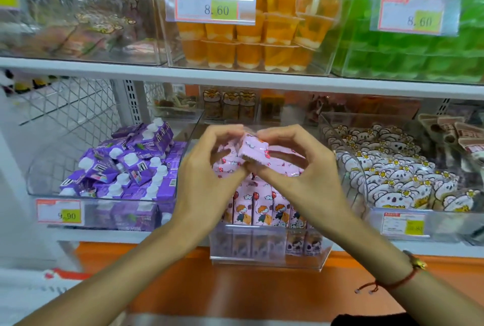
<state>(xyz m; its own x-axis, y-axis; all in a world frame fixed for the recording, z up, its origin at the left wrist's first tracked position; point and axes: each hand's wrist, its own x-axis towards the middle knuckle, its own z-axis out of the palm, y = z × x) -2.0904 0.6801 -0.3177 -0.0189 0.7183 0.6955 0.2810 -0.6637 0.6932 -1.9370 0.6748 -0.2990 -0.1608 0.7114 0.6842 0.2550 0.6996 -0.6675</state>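
Head view, the only one you get: your left hand point(207, 168) and right hand point(296, 168) meet over the middle clear bin point(267, 257), fingers of both curled in, pinching one pink packet point(252, 149) between them, tilted above the pile; the front row point(259, 210) of matching packets already stands upright, so I'd call the stocking partway, with the loose heap point(282, 155) behind to square up and this packet yet to place; your hands cover the bin's back half; several fingertips vanish behind the wrapper; its print is too blurred to read; purple cartons point(125, 168) sit jumbled alongside.
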